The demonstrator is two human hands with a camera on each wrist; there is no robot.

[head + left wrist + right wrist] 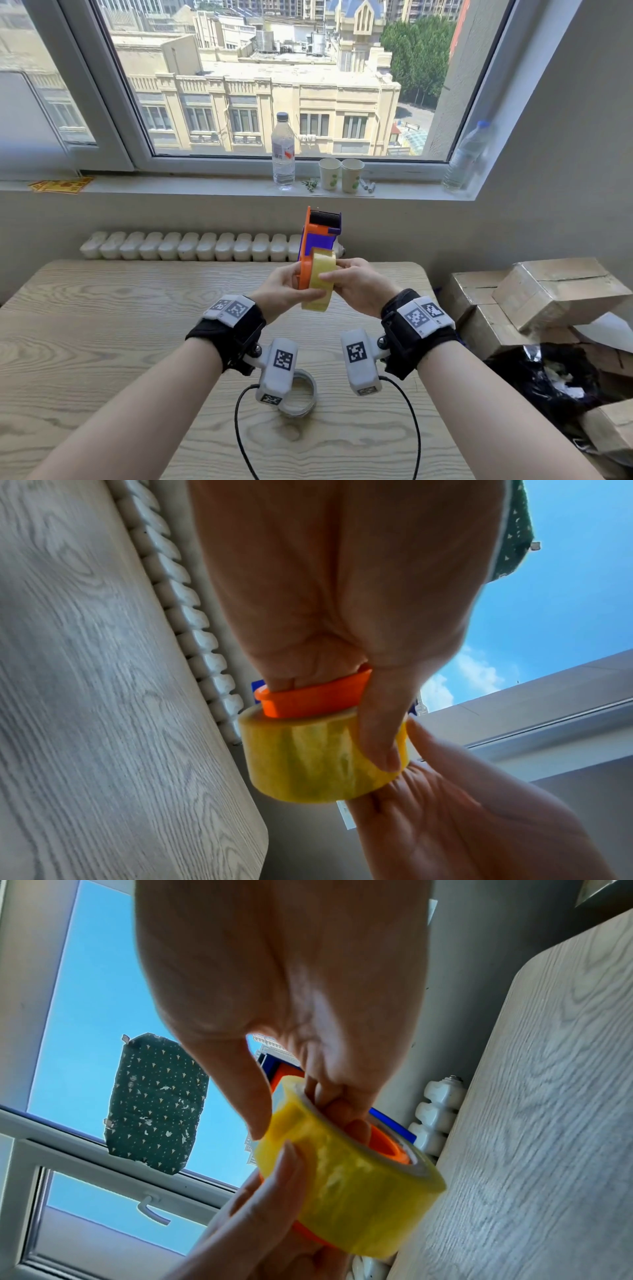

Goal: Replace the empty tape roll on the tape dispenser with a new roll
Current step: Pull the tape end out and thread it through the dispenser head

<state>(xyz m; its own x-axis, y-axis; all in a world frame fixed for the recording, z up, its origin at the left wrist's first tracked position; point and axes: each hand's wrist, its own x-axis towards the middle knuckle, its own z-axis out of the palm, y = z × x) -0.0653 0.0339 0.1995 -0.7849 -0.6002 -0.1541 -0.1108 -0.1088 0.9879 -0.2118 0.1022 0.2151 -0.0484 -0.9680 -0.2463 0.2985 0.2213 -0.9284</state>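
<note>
Yellow tape, the new roll [320, 279], sits between my two hands above the wooden table [102, 325], pressed against the orange side plate of the tape dispenser [317, 240]. My left hand [286, 291] curls round the orange plate from behind, thumb laid across the roll's outer face. My right hand [359, 286] pinches the roll, thumb on the outside and fingers [342, 1110] tucked into its core, where the orange hub shows in the right wrist view. The dispenser's blade end stands up and away from my grip, toward the window. The empty tape roll [301, 394] lies on the table below my wrists, nearer my body.

I judge the roll is partly on the hub; I cannot tell whether it is fully home.

What could go wrong:
- If I push with the roll tilted, its cardboard core could bind on the hub and jam halfway.
- My fingers inside the core lie between roll and hub; pushing harder may pinch them or block seating.
- My left thumb rests on the smooth tape face; if it slides, the dispenser could twist out of my hold and drop.
- I cannot see which way the tape unwinds; mounted the wrong way round, the sticky side would face wrongly at the blade.
</note>
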